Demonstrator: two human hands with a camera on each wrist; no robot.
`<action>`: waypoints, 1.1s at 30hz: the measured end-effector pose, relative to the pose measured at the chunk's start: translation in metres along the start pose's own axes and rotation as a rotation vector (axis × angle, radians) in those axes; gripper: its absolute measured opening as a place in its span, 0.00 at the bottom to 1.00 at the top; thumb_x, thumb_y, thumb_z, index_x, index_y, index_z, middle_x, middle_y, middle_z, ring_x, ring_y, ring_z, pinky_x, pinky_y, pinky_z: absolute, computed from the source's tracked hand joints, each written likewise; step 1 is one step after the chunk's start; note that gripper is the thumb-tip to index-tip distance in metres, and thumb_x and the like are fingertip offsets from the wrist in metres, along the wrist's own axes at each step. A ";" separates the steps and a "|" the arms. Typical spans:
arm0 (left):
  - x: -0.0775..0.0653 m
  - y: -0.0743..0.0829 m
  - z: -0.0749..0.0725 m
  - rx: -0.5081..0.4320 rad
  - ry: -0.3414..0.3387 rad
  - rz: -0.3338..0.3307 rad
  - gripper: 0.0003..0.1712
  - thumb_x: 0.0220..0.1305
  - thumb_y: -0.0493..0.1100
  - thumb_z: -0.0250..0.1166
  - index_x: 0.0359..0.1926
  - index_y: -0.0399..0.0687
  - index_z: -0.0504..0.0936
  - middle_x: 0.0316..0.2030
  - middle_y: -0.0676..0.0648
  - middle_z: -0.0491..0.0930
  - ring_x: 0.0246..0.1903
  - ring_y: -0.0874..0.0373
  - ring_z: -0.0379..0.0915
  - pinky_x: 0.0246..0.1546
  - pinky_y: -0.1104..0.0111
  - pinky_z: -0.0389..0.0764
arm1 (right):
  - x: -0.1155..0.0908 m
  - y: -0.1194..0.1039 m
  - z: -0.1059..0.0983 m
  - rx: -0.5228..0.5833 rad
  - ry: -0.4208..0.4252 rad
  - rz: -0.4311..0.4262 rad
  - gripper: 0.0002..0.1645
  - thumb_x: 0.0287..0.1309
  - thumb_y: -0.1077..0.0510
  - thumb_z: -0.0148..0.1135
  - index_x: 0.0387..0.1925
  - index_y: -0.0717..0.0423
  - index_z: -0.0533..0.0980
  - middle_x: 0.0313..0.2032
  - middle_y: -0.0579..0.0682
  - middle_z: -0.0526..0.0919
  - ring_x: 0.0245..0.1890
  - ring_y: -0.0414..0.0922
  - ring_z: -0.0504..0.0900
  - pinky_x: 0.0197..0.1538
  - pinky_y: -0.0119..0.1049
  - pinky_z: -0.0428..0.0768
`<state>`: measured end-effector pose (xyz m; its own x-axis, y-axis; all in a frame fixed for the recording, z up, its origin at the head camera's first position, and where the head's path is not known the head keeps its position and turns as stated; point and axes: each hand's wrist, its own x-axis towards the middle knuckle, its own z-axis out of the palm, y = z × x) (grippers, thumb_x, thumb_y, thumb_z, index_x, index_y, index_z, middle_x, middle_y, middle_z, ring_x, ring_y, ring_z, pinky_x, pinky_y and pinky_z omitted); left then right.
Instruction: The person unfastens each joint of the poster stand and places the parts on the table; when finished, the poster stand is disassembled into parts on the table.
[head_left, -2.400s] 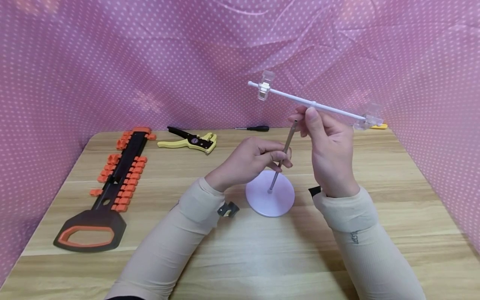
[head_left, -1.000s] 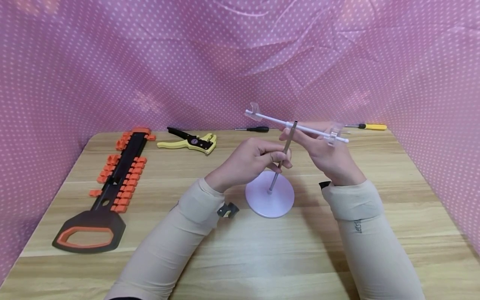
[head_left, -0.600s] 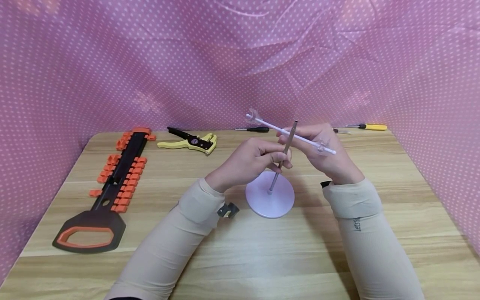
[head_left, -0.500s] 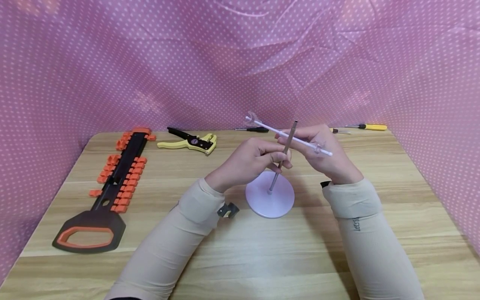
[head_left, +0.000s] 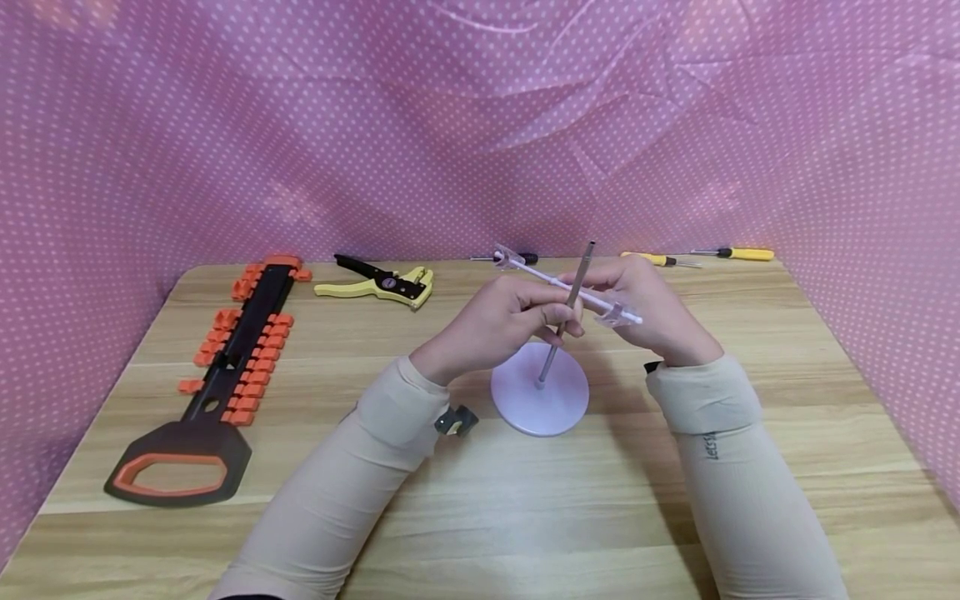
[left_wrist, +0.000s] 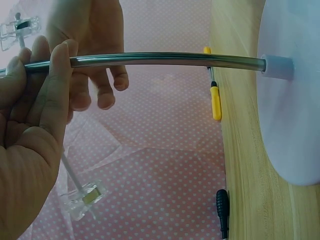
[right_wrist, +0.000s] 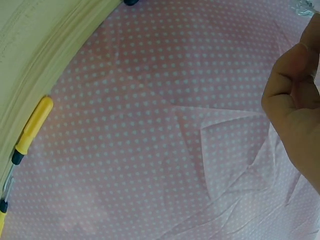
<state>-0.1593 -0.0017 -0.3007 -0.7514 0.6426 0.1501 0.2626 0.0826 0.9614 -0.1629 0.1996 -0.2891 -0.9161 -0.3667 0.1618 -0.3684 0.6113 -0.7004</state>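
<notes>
Head view: here's the white rod (head_left: 555, 282), held aloft, slanting far-left to near-right across the metal pole (head_left: 583, 268) just below its top, contact unclear. The right hand (head_left: 648, 304) is nearer, seemingly pinching it around mid-length, fingertips hidden, an end jutting either side. The left hand (head_left: 510, 321) pinches the pole, upright above its round base (head_left: 517, 400).

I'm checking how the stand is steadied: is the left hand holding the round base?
No, the left hand pinches the metal rod, above the base.
</notes>
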 end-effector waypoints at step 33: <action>-0.001 0.001 -0.001 0.034 -0.023 -0.006 0.12 0.68 0.41 0.56 0.43 0.44 0.85 0.36 0.45 0.87 0.38 0.58 0.84 0.41 0.68 0.87 | 0.005 0.015 0.005 -0.041 -0.173 0.228 0.06 0.54 0.48 0.68 0.25 0.42 0.86 0.22 0.45 0.86 0.23 0.43 0.77 0.25 0.34 0.76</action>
<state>-0.1593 -0.0028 -0.3000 -0.7387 0.6596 0.1387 0.2793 0.1123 0.9536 -0.1722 0.2036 -0.3028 -0.9370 -0.3281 -0.1200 -0.1650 0.7182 -0.6760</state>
